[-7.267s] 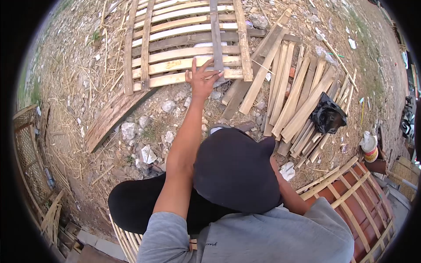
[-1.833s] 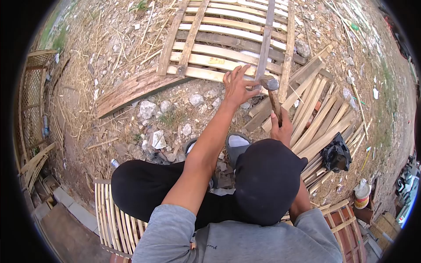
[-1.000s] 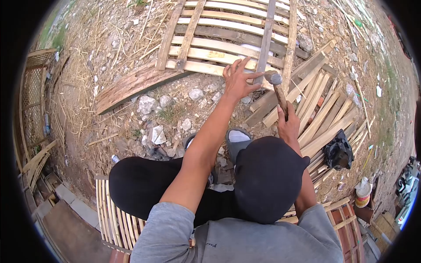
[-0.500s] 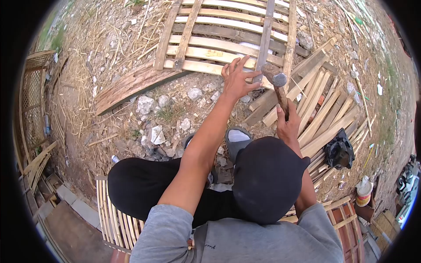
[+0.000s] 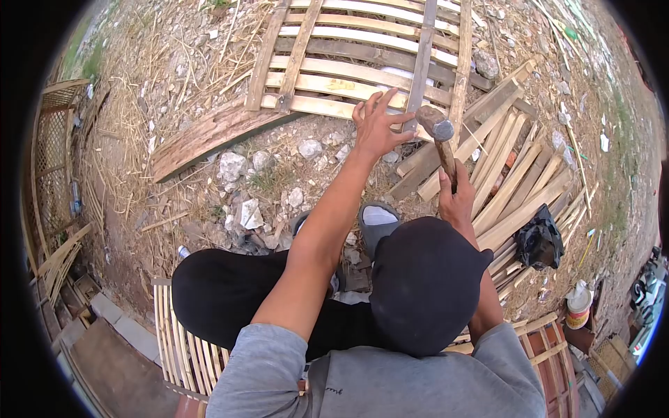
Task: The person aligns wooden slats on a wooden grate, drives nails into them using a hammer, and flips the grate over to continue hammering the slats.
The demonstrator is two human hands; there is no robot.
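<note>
My left hand (image 5: 380, 131) is at the near end of a slatted wooden panel (image 5: 362, 89). Its thumb and forefinger come together at the end of a grey wooden strip (image 5: 420, 70), while the other fingers spread over the slats. Whatever the two fingertips pinch is too small to make out. Closed round the wooden handle of a hammer (image 5: 446, 150), my right hand (image 5: 456, 198) keeps the thumb along the shaft. The metal hammer head is just right of my left fingertips, close to the strip's end.
Loose wooden slats (image 5: 512, 164) lie piled at the right, with a black plastic bag (image 5: 539, 238) on them. A rough plank (image 5: 216, 139) rests left of the panel. Stones (image 5: 232, 167) and straw cover the ground. A white bucket (image 5: 578, 304) stands at lower right.
The hammer head has dipped very slightly and shifted a little left, towards my left fingertips. My left hand and the panel stay where they were.
</note>
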